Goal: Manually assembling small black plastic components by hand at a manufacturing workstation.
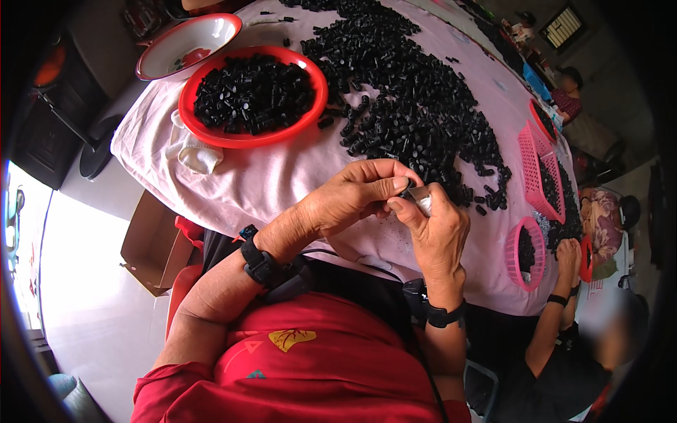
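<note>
Black parts (pixel 416 106) sprawl across the pink-draped table (pixel 275 173); left grip (pixel 356 190) pinches a dark piece (pixel 407 185), right grip (pixel 438 224) clasped on shiny metal (pixel 419 192)

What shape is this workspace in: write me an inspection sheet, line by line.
Surface: pale pink cloth, creased.
Things: black parts heaped loose; more fill a red tray.
Clutter: red-rimmed white basin beside the tray; crumpled white rag.
Hands: left hand pinches a small dark piece; right hand grips a metal piece against it, contact unclear.
Cables: thin black cable down the red shirt.
Surroundings: co-worker and pink baskets at right; open cardboard box at left.
</note>
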Demonstrator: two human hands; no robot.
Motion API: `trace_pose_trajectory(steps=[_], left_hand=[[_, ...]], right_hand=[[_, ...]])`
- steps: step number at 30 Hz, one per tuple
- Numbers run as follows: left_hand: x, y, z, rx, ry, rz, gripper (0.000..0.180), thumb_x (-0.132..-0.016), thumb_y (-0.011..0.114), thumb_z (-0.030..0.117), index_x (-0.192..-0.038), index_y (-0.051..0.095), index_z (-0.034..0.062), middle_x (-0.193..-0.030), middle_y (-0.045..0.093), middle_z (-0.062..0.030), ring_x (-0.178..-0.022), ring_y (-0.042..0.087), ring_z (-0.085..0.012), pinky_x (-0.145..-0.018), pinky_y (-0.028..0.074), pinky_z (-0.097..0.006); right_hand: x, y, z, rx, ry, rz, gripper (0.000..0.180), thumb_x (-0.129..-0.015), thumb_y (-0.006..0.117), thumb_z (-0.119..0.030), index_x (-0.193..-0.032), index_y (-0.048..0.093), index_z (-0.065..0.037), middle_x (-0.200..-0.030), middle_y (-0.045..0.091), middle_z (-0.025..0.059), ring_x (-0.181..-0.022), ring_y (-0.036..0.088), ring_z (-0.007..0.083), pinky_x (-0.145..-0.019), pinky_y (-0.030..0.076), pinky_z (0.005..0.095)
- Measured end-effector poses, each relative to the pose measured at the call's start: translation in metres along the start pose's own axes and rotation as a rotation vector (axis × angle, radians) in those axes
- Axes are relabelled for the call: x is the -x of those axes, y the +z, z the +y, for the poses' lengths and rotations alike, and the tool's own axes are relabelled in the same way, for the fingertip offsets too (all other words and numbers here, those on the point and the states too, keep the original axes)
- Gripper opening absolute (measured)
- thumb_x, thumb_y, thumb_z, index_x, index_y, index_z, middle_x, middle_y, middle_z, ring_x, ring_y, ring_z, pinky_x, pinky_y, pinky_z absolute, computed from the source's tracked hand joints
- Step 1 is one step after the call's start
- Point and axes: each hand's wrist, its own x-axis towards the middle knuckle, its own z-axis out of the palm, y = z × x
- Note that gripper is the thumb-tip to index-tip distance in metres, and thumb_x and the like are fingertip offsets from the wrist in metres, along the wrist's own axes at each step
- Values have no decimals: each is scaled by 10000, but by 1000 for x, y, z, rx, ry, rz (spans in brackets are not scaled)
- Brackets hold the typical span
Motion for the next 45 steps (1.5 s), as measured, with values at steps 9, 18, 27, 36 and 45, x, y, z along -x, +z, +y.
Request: trace_pose_trajectory(steps=[9, 18, 27, 36, 45], left_hand=[[0, 0, 1, -6, -7, 1, 271, -952, 589, 282, -1128, 610, 76, -894, 587, 49, -737, 481, -34, -654, 390, -209], [-1, 0, -4, 10, -26, 33, 256, -958, 579, 290, -1117, 613, 92, -897, 596, 57, -757, 495, -27, -671, 394, -203], [-1, 0, -3, 19, -17, 8, 265, -958, 579, 297, -1117, 611, 89, -880, 586, 61, -749, 483, -25, -660, 380, -200], [-2, -1, -4, 1, -4, 4, 275, -957, 581, 293, -1123, 607, 75, -909, 588, 50, -752, 487, -31, -666, 392, -206], [-2, -1, -3, 5, -10, 18, 275, -960, 577, 290, -1131, 600, 76, -945, 610, 31, -812, 536, -43, -709, 433, -216]], right_hand=[[-1, 1, 1, -35, 12, -3, 546, -775, 673, -582, -706, 533, -59, -585, 589, 118, -524, 608, 315, -457, 456, 379], [-2, 0, 2, -91, 34, -45, 526, -791, 676, -557, -724, 558, -49, -599, 605, 134, -541, 627, 325, -464, 469, 377], [-2, -1, 2, -118, 60, -75, 526, -797, 679, -547, -734, 573, -35, -603, 612, 138, -546, 632, 323, -475, 479, 377], [-1, 0, 1, -47, 20, -25, 529, -792, 675, -558, -723, 550, -48, -605, 606, 131, -538, 623, 316, -469, 472, 376], [-3, -1, 0, -94, 18, -44, 501, -803, 682, -525, -734, 562, -43, -601, 609, 134, -540, 629, 324, -464, 472, 382]])
